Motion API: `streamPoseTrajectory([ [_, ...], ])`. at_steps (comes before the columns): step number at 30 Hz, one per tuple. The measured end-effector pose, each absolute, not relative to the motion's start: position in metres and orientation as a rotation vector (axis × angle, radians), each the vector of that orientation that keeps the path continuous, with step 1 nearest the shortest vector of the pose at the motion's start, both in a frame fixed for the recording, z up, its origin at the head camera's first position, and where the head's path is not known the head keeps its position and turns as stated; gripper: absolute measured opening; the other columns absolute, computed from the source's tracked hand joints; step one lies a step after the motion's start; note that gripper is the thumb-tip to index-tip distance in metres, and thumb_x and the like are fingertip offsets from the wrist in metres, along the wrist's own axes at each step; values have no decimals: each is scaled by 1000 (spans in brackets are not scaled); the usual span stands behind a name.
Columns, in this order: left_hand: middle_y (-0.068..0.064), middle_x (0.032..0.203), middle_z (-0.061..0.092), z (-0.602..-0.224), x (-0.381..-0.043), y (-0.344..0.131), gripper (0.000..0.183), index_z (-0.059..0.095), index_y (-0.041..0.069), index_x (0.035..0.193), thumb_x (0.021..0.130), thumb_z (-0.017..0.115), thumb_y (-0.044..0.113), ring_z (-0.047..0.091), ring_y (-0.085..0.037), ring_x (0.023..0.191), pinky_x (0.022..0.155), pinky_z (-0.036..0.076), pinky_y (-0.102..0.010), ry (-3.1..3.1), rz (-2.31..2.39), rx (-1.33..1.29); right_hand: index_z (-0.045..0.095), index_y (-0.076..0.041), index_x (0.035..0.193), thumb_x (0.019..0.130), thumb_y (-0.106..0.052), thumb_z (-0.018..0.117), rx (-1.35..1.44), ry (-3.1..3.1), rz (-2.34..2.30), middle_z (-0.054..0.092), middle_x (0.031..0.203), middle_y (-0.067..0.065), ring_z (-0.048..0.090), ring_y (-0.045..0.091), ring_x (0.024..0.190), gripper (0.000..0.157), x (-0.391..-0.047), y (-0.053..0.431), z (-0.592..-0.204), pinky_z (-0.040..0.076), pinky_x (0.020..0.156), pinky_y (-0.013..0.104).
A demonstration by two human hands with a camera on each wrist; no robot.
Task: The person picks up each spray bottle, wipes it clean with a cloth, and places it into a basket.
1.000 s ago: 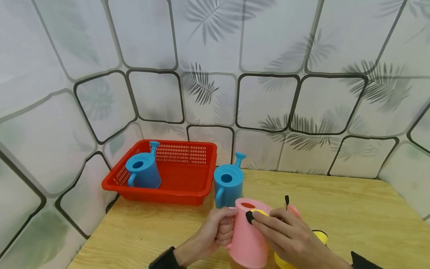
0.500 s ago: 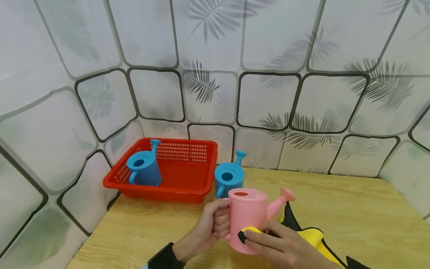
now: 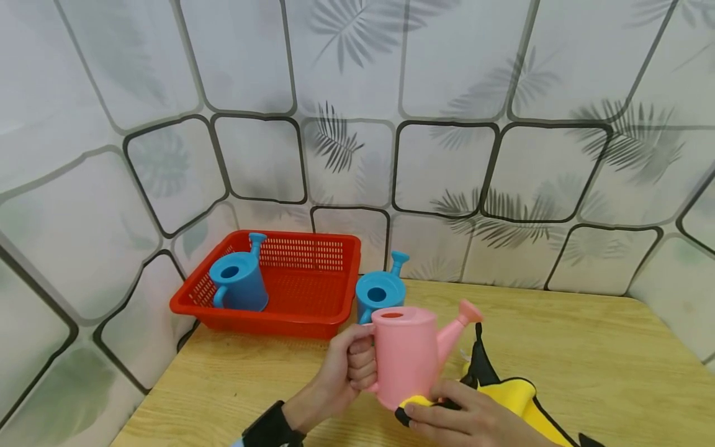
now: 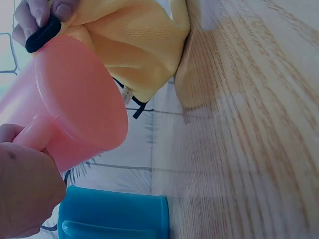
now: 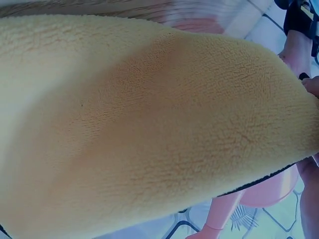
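Note:
My left hand (image 3: 349,369) grips the handle of a pink watering can (image 3: 404,354), held up over the table with its spout to the right. Pinched in my right hand (image 3: 469,413) is a yellow cloth with black edging (image 3: 516,397), pressed against the lower side of the can near its base. In the left wrist view the can's smooth pink bottom (image 4: 84,89) faces the camera, and the cloth (image 4: 129,45) hangs beyond it. Fluffy yellow cloth (image 5: 159,119) fills most of the right wrist view and hides much of the can.
Behind the pink can stands a blue watering can (image 3: 381,290) on the wooden table (image 3: 586,347). To its left is a red plastic basket (image 3: 310,298) with another blue watering can (image 3: 240,282) in it. A patterned curtain (image 3: 447,167) rises behind the table.
The pink can has gone from tilted to nearly upright and risen slightly to the left. My right hand with the cloth has slid down from the can's top to near its base.

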State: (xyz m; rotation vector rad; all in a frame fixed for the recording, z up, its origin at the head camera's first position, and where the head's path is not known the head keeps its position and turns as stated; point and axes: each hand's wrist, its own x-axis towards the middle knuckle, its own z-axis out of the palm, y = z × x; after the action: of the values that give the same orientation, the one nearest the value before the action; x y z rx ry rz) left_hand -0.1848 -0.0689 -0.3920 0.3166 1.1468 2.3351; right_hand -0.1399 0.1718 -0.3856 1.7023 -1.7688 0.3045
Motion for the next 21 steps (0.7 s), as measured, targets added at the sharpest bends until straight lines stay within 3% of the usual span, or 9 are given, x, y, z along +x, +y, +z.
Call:
streamPoseTrajectory([
  [9,8,45,33,-393,-184,-71,46,32,20,55,99,43,28,29,-7,37,39,24,-17,1130,2313,282,58,-3,117,105,-17,40,1773,-2007,663,71,115,7,59,8,106,26,-136,176,-393,48,75,15],
  [14,8,46,31,-396,-183,-72,46,32,20,55,100,41,27,28,-7,37,39,22,-17,1118,2287,321,66,-7,117,106,-13,37,1701,-1809,319,70,118,2,58,13,103,31,-139,174,-388,50,73,21],
  [21,8,46,32,-397,-181,-70,46,33,20,55,99,42,27,30,-5,38,40,25,-15,1170,2238,351,67,-1,118,105,-12,42,1665,-1744,336,69,119,10,57,23,99,31,-141,176,-378,50,72,28],
])
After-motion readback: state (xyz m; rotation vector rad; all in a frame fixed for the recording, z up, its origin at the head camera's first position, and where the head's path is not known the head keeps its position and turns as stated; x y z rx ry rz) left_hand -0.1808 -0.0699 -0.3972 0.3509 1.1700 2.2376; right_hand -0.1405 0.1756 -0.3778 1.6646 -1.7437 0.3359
